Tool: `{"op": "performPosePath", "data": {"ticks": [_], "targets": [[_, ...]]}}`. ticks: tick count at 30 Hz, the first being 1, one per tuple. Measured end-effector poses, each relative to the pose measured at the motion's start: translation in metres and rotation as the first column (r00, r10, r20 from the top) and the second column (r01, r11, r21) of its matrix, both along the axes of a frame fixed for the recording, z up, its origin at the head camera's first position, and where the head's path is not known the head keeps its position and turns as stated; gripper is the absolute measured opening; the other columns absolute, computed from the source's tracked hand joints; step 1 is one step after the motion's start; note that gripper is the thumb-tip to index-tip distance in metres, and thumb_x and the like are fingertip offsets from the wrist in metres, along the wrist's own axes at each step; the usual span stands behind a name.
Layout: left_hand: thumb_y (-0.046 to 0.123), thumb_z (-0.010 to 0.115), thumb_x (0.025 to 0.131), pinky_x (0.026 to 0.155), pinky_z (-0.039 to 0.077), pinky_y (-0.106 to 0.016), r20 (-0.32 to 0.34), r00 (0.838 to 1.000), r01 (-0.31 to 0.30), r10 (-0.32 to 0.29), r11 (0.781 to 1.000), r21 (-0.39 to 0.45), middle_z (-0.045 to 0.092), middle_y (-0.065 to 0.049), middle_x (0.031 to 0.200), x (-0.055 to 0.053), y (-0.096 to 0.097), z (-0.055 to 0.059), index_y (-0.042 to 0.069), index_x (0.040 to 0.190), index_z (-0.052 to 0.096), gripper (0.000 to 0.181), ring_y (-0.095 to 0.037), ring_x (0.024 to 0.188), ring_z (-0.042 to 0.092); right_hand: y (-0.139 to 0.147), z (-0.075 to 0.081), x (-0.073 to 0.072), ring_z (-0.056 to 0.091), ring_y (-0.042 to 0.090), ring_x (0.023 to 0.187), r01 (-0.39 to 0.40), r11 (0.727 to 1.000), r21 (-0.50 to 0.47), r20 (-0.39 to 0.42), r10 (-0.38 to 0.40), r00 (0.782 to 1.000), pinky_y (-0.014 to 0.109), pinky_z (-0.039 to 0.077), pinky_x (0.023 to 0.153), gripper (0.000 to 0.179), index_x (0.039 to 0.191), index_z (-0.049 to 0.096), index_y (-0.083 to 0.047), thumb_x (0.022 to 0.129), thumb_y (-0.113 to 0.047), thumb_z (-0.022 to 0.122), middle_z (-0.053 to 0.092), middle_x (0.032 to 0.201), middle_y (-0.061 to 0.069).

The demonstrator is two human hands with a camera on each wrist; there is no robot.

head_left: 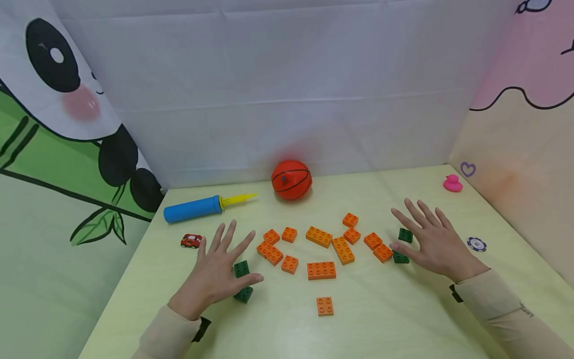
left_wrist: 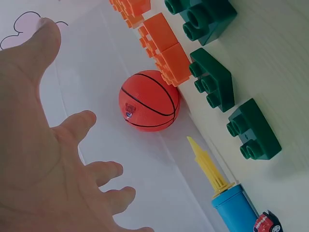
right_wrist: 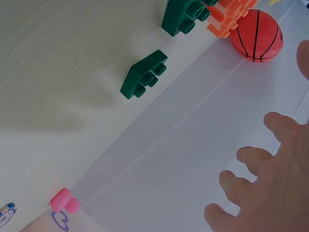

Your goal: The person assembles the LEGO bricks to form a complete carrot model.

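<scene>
Orange toy bricks [head_left: 321, 270] and green toy bricks [head_left: 241, 269] lie loose mid-table, before and between 2 spread hands. Left hand [head_left: 216, 275] and right hand [head_left: 437, 248] each hold nothing, fingers apart, near green bricks at either side. Progress, as judged: no brick looks stacked, so handling seems yet to begin. Form: glossy and studded; 3 orange bricks are oblong, 2 × 4; the other orange ones are square, 2 × 2.
</scene>
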State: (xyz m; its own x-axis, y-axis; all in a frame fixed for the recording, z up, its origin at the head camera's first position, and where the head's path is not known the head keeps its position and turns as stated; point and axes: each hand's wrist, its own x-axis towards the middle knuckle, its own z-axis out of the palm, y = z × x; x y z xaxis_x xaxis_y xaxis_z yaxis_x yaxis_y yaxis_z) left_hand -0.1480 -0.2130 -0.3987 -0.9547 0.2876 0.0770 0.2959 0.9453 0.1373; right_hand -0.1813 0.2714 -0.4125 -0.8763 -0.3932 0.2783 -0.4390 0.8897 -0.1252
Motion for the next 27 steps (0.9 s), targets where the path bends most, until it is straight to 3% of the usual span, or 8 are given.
{"op": "performPosePath", "data": {"ticks": [9, 13, 15, 21, 27], "targets": [[0.075, 0.063, 0.078, 0.111, 0.002, -0.074, 0.034, 0.999, 0.04, -0.041, 0.999, 0.023, 0.004, -0.011, 0.167, -0.001, 0.01, 0.001, 0.035, 0.156, 0.033, 0.093, -0.041, 0.152, 0.0, -0.011, 0.004, 0.003, 0.013, 0.041, 0.151, -0.029, 0.999, 0.016, -0.001, 0.029, 1.0, 0.057, 0.0, 0.121, 0.08, 0.159, 0.026, -0.025, 0.094, -0.056, 0.06, 0.019, 0.164, 0.016], [0.076, 0.063, 0.078, 0.114, 0.004, -0.071, 0.028, 0.994, 0.103, -0.103, 0.994, 0.022, 0.004, -0.009, 0.168, 0.0, 0.025, 0.003, 0.034, 0.157, 0.031, 0.095, -0.038, 0.153, 0.0, -0.031, 0.005, 0.0, 0.014, 0.04, 0.151, -0.106, 0.994, 0.014, 0.005, 0.106, 0.994, 0.058, 0.006, 0.121, 0.079, 0.159, 0.028, -0.024, 0.094, -0.056, 0.06, 0.02, 0.165, 0.014], [0.075, 0.063, 0.079, 0.116, 0.007, -0.068, 0.049, 0.988, 0.146, -0.148, 0.989, 0.035, 0.009, -0.008, 0.167, 0.001, 0.035, 0.002, 0.034, 0.157, 0.031, 0.094, -0.036, 0.153, 0.003, -0.045, 0.003, -0.001, 0.022, 0.037, 0.149, -0.172, 0.985, -0.014, 0.011, 0.172, 0.985, 0.058, 0.015, 0.119, 0.076, 0.156, 0.035, -0.021, 0.093, -0.055, 0.062, 0.027, 0.163, 0.013], [0.06, 0.066, 0.088, 0.114, 0.031, -0.056, 0.148, 0.941, 0.29, -0.305, 0.95, 0.112, 0.047, -0.007, 0.151, 0.004, 0.067, -0.003, 0.025, 0.151, 0.045, 0.076, -0.029, 0.14, 0.04, -0.087, -0.006, -0.002, 0.057, 0.025, 0.123, -0.362, 0.926, -0.105, 0.032, 0.367, 0.93, 0.047, 0.048, 0.102, 0.056, 0.137, 0.06, -0.012, 0.09, -0.039, 0.073, 0.061, 0.135, 0.004], [0.054, 0.069, 0.089, 0.096, 0.051, -0.037, 0.183, 0.898, 0.389, -0.4, 0.917, 0.092, 0.065, 0.003, 0.122, 0.008, 0.096, -0.007, 0.021, 0.135, 0.062, 0.057, -0.015, 0.109, 0.06, -0.116, -0.013, 0.002, 0.061, 0.017, 0.11, -0.39, 0.912, -0.128, 0.13, 0.405, 0.905, 0.039, 0.054, 0.092, 0.046, 0.134, 0.062, -0.017, 0.092, -0.033, 0.073, 0.065, 0.124, -0.003]]}}
